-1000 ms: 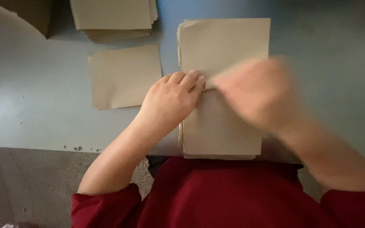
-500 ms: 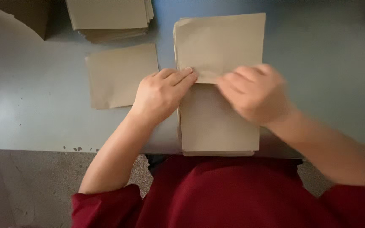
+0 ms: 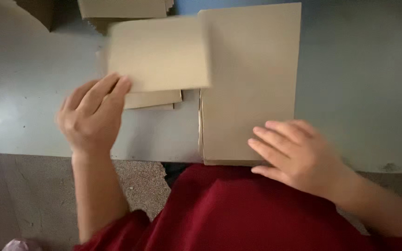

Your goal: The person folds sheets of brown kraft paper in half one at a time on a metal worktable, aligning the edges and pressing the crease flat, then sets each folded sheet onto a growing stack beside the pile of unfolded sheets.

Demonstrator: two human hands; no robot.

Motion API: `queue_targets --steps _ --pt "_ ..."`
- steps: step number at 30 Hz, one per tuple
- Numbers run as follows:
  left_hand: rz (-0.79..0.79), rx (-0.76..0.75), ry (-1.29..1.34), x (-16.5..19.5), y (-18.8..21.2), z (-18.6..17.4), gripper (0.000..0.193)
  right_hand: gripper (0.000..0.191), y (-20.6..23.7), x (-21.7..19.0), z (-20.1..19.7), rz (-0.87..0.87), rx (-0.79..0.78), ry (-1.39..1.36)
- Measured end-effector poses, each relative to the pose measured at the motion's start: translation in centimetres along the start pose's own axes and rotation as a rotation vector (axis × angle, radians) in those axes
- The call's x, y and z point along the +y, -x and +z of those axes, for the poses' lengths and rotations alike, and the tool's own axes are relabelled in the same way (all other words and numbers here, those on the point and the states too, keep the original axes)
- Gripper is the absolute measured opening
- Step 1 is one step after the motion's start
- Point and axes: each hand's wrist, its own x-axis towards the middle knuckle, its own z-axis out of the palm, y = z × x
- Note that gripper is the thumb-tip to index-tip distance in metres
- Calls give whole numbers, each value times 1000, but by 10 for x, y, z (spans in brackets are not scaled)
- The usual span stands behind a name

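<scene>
- Left hand (image 3: 94, 116): fingers closed on folded brown sheet (image 3: 159, 53), now carried off the stack to 10 o'clock, over small pile (image 3: 152, 99).
- Right hand (image 3: 298, 155): open, flat, pressing paper stack (image 3: 250, 79) at 5 o'clock corner on bench (image 3: 359, 83).

Quantities: two hands, left (image 3: 91, 118) and right (image 3: 298, 155); three stacks of brown sheets, near right (image 3: 250, 93), left (image 3: 152, 98), far (image 3: 122, 9); one loose folded sheet (image 3: 159, 53).

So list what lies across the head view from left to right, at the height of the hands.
Bare grey table → left hand, fingers on a blurred folded brown sheet → small pile of folded sheets under it → tall stack of brown paper → right hand resting on the stack's near corner → grey table again.
</scene>
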Motion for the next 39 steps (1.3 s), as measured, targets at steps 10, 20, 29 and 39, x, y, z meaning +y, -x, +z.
queue_targets --steps 10,20,29,39 --pt "-279 -392 53 32 45 -6 34 42 -4 6 14 19 -158 -182" --pt "103 -489 736 134 -20 -22 38 37 -2 -15 21 83 -140 -24" --pt "21 -631 925 128 -31 -26 41 39 -4 -9 25 91 -186 -182" --pt "93 -652 848 129 -36 -27 31 45 -6 -10 10 50 -275 -108"
